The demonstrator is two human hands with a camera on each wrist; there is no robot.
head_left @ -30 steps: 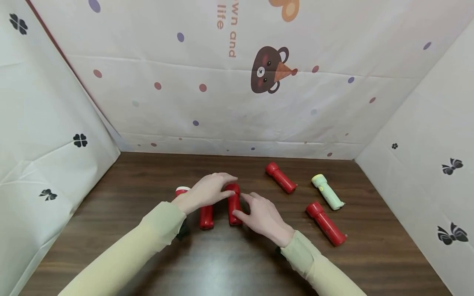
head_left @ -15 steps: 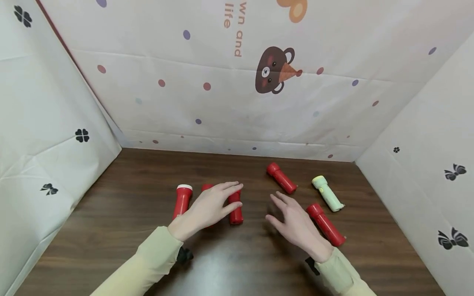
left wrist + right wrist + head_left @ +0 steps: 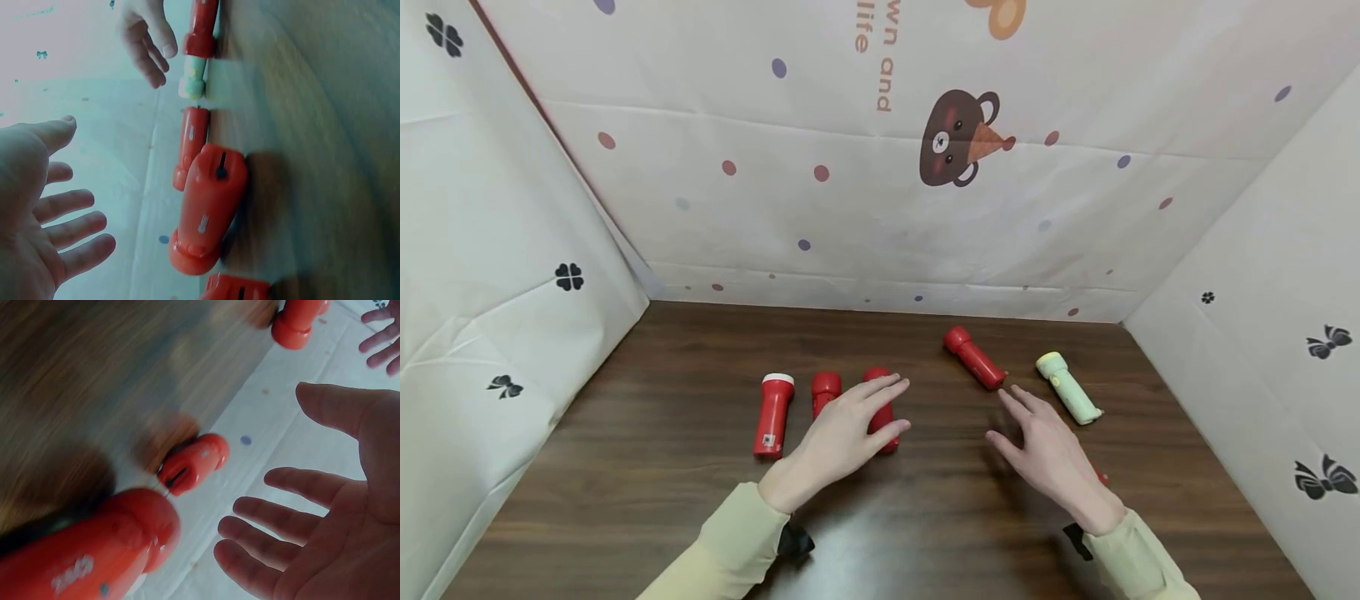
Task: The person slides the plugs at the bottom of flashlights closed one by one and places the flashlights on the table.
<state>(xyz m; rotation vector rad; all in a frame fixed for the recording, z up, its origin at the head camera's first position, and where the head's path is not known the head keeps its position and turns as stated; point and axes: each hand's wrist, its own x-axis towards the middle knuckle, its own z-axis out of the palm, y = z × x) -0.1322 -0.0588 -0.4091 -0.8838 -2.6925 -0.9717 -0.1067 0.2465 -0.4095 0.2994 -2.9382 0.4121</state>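
Observation:
My left hand [image 3: 846,437], its fingers stretched out, hovers over two red flashlights, the middle one [image 3: 826,390] and the right one [image 3: 883,417], partly hiding both. In the left wrist view a gap shows between the fingers and the nearest red flashlight [image 3: 212,200]. A red flashlight with a white rim [image 3: 772,417] lies just left of that hand. My right hand [image 3: 1048,450] holds nothing, fingers spread, above another red flashlight [image 3: 1101,477] that it almost wholly covers. The right wrist view shows that red flashlight [image 3: 106,544] apart from the fingers.
Farther back on the brown wooden table [image 3: 700,358] lie a red flashlight [image 3: 976,358] and a pale green flashlight [image 3: 1067,387], both slanted. Patterned white sheets [image 3: 865,217] stand along the table's back and both sides.
My right hand has moved right, away from the red flashlight in the centre, and now covers the rightmost one. My left hand has shifted slightly right and nearer, uncovering the white-rimmed flashlight.

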